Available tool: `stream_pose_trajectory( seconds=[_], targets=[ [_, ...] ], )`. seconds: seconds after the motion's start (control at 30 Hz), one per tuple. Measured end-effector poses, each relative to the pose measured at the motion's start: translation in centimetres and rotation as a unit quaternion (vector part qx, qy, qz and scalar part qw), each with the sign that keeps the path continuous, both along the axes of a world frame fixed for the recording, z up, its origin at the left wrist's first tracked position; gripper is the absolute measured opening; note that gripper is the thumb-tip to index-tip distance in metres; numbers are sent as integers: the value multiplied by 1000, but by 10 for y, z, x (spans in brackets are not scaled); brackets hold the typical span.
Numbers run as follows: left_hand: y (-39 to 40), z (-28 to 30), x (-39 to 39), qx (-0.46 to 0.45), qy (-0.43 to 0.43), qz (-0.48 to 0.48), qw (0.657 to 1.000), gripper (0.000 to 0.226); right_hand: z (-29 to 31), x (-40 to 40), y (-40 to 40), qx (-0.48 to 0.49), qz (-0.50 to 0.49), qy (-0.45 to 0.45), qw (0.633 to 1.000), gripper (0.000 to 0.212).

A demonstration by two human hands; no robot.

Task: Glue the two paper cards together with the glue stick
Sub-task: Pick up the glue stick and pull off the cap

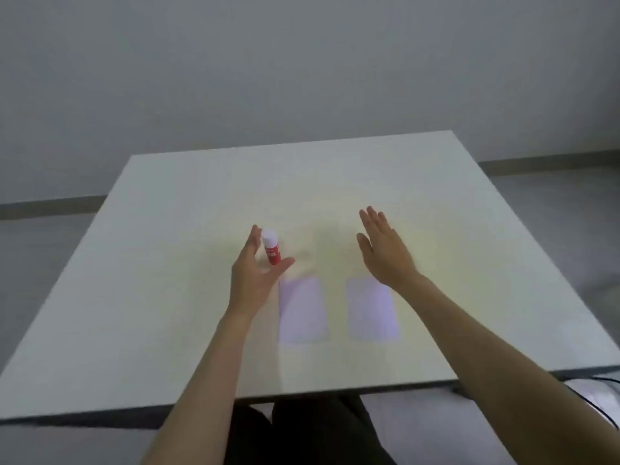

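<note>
A red glue stick (271, 248) with a white cap stands upright on the pale table (167, 263). My left hand (255, 270) is open around it, fingers to its left and thumb below it, and I cannot tell whether they touch it. Two pale lilac paper cards lie flat side by side nearer to me: the left card (303, 310) and the right card (372, 308). My right hand (385, 250) hovers open, fingers together, just beyond the right card's far edge and holds nothing. The picture is blurred.
The table's near edge (302, 394) runs across the lower part of the view, with my dark-clothed legs below it. A grey wall stands behind the table's far edge. Something white with a thin cable shows at the lower right (597, 397).
</note>
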State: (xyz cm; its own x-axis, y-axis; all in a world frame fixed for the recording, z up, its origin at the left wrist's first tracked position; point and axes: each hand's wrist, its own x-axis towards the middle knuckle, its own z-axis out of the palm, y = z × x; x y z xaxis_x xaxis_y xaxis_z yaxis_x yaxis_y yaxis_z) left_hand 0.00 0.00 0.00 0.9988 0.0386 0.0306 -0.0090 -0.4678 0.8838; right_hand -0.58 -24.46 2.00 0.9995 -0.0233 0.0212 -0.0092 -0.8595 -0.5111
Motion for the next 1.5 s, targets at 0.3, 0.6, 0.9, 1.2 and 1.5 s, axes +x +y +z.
stream_pose_trajectory(
  seconds=[0.3,0.6,0.9,1.2,1.5],
  targets=[
    [-9,2,-8,-49,-34,60,996,47,2,-23,-13,12,0,-48,999,50],
    [-17,21,-4,29,-103,15,994,16,27,-8,11,118,9,-66,991,43],
    [-37,35,-10,273,-213,-104,932,24,46,-5,52,258,9,80,963,42],
    [-32,35,-7,303,-226,-68,924,36,44,-4,41,307,13,136,942,52],
    [-27,33,-7,315,-211,-79,922,39,43,1,38,344,67,100,931,34]
  ],
)
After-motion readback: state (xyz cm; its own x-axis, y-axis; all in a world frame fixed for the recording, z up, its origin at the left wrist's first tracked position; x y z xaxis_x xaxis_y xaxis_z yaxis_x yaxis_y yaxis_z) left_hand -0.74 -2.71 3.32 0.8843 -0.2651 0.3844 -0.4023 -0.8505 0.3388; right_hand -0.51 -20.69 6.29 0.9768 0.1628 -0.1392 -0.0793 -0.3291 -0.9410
